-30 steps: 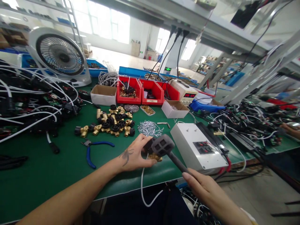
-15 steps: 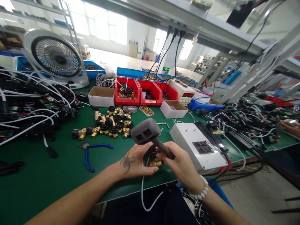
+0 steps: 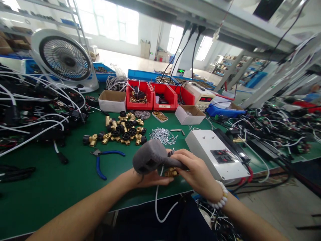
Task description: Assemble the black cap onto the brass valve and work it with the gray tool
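Observation:
My right hand (image 3: 194, 169) is closed round the handle of a grey mallet (image 3: 150, 155), whose head hangs over my left hand (image 3: 152, 179). Beneath the mallet, my left hand curls about a brass fitting (image 3: 171, 172) with a black part, near the front edge of the green table. A white cable (image 3: 156, 204) loops down from it over the edge. Much of my left hand's fingers is hidden by the mallet head. Behind the mallet lies a heap of silver clips (image 3: 163, 136). Blue-handled pliers (image 3: 100, 160) rest at the left.
Brass fittings (image 3: 125, 130) with black caps are piled behind the pliers. A grey box with switches (image 3: 204, 147) stands at the right. Red bins (image 3: 164, 106), small cartons and a fan (image 3: 69, 62) line the back. Tangled cabled parts lie on both sides.
The mallet head has moved left and lower, now covering part of my left hand. The clip heap shows more fully. The view has shifted slightly.

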Demonstrator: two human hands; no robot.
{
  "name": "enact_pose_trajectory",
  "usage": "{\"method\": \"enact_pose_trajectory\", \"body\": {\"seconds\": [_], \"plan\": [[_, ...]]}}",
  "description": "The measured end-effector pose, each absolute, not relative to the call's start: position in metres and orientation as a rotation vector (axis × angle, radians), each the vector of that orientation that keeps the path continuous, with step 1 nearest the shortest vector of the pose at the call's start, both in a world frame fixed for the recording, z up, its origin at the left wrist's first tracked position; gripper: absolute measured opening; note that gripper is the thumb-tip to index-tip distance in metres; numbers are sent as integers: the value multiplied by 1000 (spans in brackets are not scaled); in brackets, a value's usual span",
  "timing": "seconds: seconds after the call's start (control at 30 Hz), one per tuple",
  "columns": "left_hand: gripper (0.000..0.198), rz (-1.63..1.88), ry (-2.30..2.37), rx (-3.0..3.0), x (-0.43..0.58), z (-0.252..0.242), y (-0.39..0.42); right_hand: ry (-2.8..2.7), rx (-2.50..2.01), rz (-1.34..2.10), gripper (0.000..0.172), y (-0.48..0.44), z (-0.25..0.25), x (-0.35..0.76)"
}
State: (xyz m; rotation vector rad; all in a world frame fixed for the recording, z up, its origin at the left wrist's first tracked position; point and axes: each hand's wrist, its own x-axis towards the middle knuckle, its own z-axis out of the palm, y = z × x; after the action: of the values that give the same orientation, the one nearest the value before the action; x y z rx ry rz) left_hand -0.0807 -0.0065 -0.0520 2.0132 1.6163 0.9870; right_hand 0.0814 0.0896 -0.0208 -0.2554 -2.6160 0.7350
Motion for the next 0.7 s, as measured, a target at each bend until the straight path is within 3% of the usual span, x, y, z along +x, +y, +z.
{"method": "enact_pose_trajectory", "body": {"seconds": [0.13, 0.33, 0.5, 0.6, 0.7], "plan": [[41, 957, 1710, 1948, -78, -39, -8, -2645, -116, 707, 22, 95, -22, 84], [67, 974, 1651, 1911, -80, -55, -3, -2695, -19, 706, 18, 101, -21, 88], [60, 1114, 1631, 1844, -81, -69, -2, -2536, -477, 965, 14, 94, -3, 101], [65, 1184, 1608, 1797, -83, -71, -4, -2320, -870, 1156, 34, 89, 12, 122], [66, 1209, 1584, 1779, -84, -71, -5, -2163, -938, 1289, 52, 86, 21, 145]]}}
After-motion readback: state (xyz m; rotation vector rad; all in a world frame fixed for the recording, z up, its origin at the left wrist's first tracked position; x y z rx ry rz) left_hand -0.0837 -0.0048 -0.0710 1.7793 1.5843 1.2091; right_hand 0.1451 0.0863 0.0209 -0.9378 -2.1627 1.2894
